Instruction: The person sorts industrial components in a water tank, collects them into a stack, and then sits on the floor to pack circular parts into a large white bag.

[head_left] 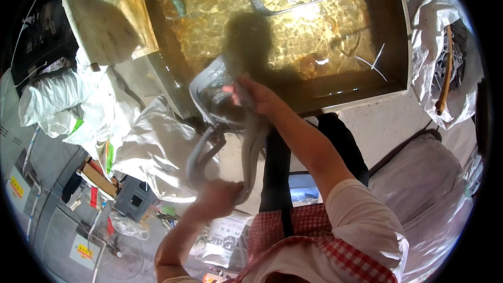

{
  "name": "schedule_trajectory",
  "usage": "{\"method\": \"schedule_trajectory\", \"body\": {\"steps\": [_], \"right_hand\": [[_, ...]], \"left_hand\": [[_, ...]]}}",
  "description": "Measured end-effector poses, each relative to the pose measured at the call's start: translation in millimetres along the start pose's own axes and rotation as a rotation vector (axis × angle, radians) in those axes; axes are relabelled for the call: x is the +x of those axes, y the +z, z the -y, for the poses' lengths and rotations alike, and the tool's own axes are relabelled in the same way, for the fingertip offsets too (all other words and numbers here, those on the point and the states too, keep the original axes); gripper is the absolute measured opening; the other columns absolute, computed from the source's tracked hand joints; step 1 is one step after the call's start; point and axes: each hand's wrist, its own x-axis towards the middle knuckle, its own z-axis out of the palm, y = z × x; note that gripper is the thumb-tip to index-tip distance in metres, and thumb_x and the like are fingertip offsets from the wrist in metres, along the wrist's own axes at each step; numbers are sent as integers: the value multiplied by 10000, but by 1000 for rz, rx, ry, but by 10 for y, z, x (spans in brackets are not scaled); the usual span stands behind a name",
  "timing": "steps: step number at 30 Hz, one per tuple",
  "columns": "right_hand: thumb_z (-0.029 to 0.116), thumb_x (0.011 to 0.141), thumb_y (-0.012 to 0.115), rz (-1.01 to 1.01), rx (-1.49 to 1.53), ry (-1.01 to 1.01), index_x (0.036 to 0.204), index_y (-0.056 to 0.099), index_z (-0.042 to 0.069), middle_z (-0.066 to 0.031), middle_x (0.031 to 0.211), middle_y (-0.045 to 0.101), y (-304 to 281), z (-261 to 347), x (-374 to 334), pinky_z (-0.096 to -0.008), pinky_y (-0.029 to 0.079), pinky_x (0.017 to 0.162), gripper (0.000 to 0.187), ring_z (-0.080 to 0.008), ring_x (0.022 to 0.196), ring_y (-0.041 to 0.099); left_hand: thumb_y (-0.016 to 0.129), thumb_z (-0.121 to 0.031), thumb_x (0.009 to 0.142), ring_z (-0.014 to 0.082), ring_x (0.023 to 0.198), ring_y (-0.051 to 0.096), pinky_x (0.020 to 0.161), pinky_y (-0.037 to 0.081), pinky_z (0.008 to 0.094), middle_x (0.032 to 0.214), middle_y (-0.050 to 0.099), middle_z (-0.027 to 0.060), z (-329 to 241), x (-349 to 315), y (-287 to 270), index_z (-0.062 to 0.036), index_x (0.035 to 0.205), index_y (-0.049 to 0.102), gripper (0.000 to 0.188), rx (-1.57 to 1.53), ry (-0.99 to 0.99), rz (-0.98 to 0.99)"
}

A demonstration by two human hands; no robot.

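Long, flat, rubbery-looking grey band (pixel 253 153) looped at near edge of brown rectangular water tank (pixel 404 36); left hand (pixel 220 197) and right hand (pixel 252 97) both clenched on it. Judged light, pliable, slippery if wet; hold full-width near bends.

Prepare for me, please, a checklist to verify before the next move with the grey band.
1. Left hand closed on the grey band: ok.
2. Right hand on the band's upper part: ok.
3. Band free of twists: cannot tell, part is blurred.
4. Tank holding water: ok.
5. Tank free of loose pieces: not ok, thin white strips are there.
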Motion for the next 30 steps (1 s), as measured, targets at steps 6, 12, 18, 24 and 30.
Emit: {"method": "schedule_trajectory", "body": {"steps": [6,12,18,24,30], "right_hand": [[209,849,500,109,-126,-195,945,548,-21,-82,789,573,355,176,-576,-286,458,644,254,-169,681,556],[141,736,599,66,-196,-518,1099,484,-5,-98,910,540,869,531,-1291,-325,424,758,408,-179,819,506],[47,688,631,216,-260,-343,1125,474,-3,-134,966,571,1777,609,-2006,-402,496,754,468,-284,829,581],[28,743,569,166,-508,-516,1178,464,-38,-148,1079,561,2907,251,-2626,-314,481,770,452,-223,860,575],[114,766,632,381,-588,-617,1134,525,40,-33,908,587,3930,-242,-3459,-228,482,617,390,-99,689,547]], "left_hand": [[610,-99,670,244,710,582,657,469,336,748,593,84,-45,-333,81,-46,871,591,208,-629,-29,-330],[538,33,748,164,689,554,638,463,300,746,565,76,-117,-628,-139,-12,864,528,124,-1117,-66,-588],[551,33,700,104,634,482,588,403,231,695,520,8,-388,-573,-607,-28,778,513,106,-558,57,-875],[588,-124,746,217,673,574,599,447,315,748,603,108,-691,-831,-938,-5,909,576,202,235,191,-903],[601,-121,669,388,798,566,668,461,415,820,596,192,-1320,-1551,-1262,-87,945,575,279,143,57,-853]]}}
